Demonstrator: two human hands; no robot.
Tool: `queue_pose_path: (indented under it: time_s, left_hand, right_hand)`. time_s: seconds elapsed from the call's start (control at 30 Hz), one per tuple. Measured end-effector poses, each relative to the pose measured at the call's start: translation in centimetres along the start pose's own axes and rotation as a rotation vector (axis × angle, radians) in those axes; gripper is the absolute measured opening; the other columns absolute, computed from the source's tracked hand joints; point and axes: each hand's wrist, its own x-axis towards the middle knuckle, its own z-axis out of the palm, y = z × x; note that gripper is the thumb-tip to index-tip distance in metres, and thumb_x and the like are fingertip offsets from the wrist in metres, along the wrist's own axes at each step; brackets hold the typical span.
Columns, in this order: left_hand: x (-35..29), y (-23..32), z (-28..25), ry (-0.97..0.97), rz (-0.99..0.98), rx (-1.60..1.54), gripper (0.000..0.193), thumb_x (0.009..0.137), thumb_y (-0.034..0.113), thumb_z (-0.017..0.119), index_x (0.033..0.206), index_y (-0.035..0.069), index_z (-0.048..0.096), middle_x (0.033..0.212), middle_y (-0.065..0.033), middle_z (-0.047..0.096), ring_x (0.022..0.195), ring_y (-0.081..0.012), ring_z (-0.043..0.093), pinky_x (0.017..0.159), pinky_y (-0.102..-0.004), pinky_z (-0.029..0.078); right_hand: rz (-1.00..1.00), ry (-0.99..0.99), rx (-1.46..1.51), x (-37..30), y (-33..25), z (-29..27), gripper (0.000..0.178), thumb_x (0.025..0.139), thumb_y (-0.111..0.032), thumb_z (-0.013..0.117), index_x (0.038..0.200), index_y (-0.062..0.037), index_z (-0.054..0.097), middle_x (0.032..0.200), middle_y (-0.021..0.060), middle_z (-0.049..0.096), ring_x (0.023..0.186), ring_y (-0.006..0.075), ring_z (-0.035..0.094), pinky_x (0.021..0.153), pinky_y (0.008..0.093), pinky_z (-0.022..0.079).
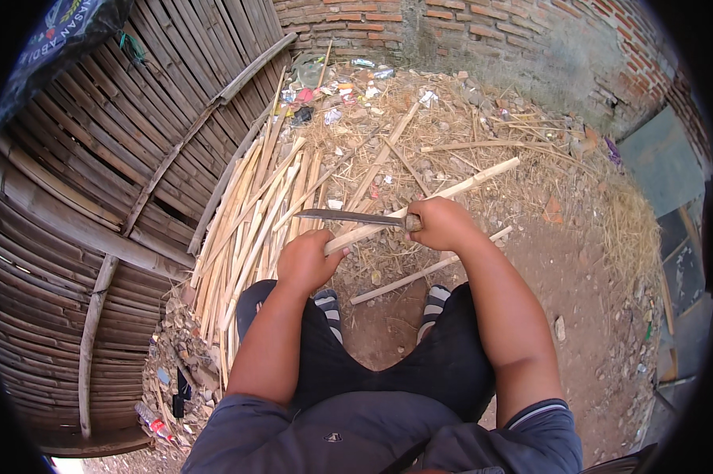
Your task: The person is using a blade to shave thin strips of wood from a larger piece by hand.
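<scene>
My left hand [305,261] is closed round the near end of a pale wooden strip [475,180], which slants up to the far right. My right hand [443,225] grips the handle of a machete [348,216], its dark blade pointing left above my left hand. The blade crosses over the strip close to my right hand, whose fingers also lie against the strip. Whether they hold it is hidden. On the ground between my feet and the blade lies another thin strip [404,278].
A heap of split strips [250,229] lies at the left beside a bamboo slat wall [174,103]. Straw, stones and litter [332,116] cover the ground before a brick wall [356,31]. A plastic bottle [155,423] lies at lower left; grey panels [664,162] lean at the right.
</scene>
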Motion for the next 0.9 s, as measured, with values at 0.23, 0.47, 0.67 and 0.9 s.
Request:
queue_pose_path:
  time_s: [0.23, 0.47, 0.67, 0.9]
  left_hand:
    - [-0.1, 0.2, 0.0, -0.043, -0.026, 0.001, 0.038, 0.089, 0.042, 0.084, 0.101, 0.006, 0.077, 0.097, -0.0193, 0.076, 0.094, -0.0418, 0.073, 0.082, -0.0511, 0.057]
    - [0.3, 0.5, -0.4, -0.039, -0.116, -0.046, 0.041, 0.092, 0.043, 0.081, 0.104, 0.004, 0.079, 0.096, -0.0218, 0.077, 0.093, -0.0425, 0.074, 0.084, -0.0511, 0.058]
    - [0.1, 0.8, -0.4, -0.033, -0.126, -0.083, 0.044, 0.093, 0.044, 0.08, 0.108, 0.003, 0.08, 0.098, -0.0223, 0.078, 0.096, -0.0426, 0.075, 0.086, -0.0511, 0.058]
    - [0.2, 0.6, -0.2, 0.017, -0.088, -0.053, 0.04, 0.093, 0.043, 0.08, 0.102, 0.005, 0.078, 0.092, -0.0205, 0.076, 0.088, -0.0427, 0.073, 0.079, -0.0519, 0.057]
  right_hand:
    - [-0.049, 0.003, -0.03, 0.2, -0.5, 0.5, 0.039, 0.084, -0.033, 0.086, 0.117, -0.0151, 0.077, 0.105, 0.0148, 0.079, 0.103, 0.0379, 0.075, 0.089, 0.0507, 0.06]
    - [-0.107, 0.083, -0.03, -0.6, -1.2, 0.1, 0.034, 0.084, -0.031, 0.085, 0.111, -0.0124, 0.076, 0.1, 0.0165, 0.078, 0.1, 0.0392, 0.075, 0.087, 0.0515, 0.06]
    - [-0.183, 0.175, -0.028, -0.9, -2.3, 0.0, 0.032, 0.084, -0.032, 0.086, 0.107, -0.012, 0.074, 0.094, 0.0158, 0.078, 0.095, 0.0393, 0.076, 0.083, 0.0525, 0.059]
    - [-0.119, 0.269, 0.042, -1.2, -1.1, -0.9, 0.036, 0.084, -0.034, 0.087, 0.109, -0.0117, 0.075, 0.093, 0.0159, 0.077, 0.093, 0.0399, 0.075, 0.081, 0.0523, 0.058]
